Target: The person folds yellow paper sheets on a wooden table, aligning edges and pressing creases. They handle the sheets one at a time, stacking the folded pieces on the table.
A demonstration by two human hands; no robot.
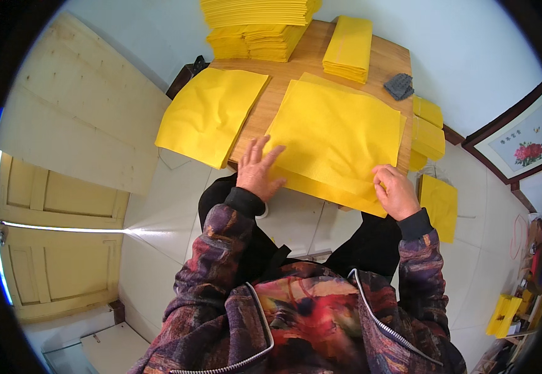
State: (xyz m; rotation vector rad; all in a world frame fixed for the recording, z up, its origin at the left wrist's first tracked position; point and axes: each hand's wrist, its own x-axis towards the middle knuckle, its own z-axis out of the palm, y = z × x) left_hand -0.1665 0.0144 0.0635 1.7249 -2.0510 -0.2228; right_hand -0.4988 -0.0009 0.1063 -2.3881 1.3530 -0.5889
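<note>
We can't see the top of the tall yellow paper stack [255, 19], it's cut off by the pic edge. Right hand [397, 192] fingertips hide under the sheet edge. Small gray thing [399, 86] too small to tell.

Bright yellow paper sheets [336, 134] are covering a light brown wooden worktop [389, 59]. A dark grey cloth [399, 86] is lying there. The jacket sleeves [221, 243] are showing swirling purple, red and orange.
</note>
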